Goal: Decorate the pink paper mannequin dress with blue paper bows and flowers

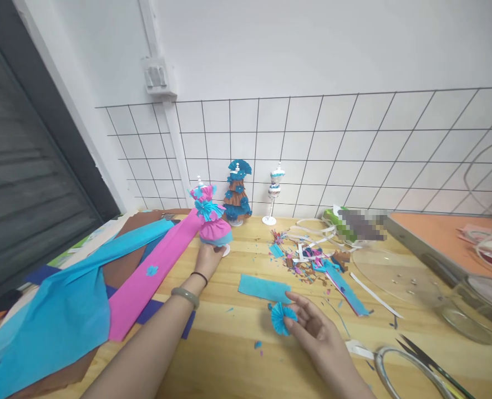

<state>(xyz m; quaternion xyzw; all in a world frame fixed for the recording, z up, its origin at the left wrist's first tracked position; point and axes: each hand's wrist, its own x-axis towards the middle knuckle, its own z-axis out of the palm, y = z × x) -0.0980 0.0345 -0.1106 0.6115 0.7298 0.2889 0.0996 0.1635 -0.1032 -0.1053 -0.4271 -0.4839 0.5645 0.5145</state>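
My right hand [315, 328] pinches a round, pleated blue paper rosette [279, 319], likely light, crushable, best edge-held; my left hand [207, 264] grips a pink-and-blue paper-dressed miniature mannequin [213, 224] low down.

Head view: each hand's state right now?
Left hand: holding the pink-and-blue dress form low down; grip partly hidden.
Right hand: closed on the pleated blue rosette.

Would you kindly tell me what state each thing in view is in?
Pink-and-blue dress stand: dressed, held low by the left hand
Brown-and-blue dress stand: dressed, standing upright
White dress stand: without a skirt, standing upright
Blue paper fan: pleated, pinched in the right hand
Blue paper strip: lying flat
Pink paper: spread out
Paper scraps: loose, scattered
Scissors: tips slightly apart, partly out of view
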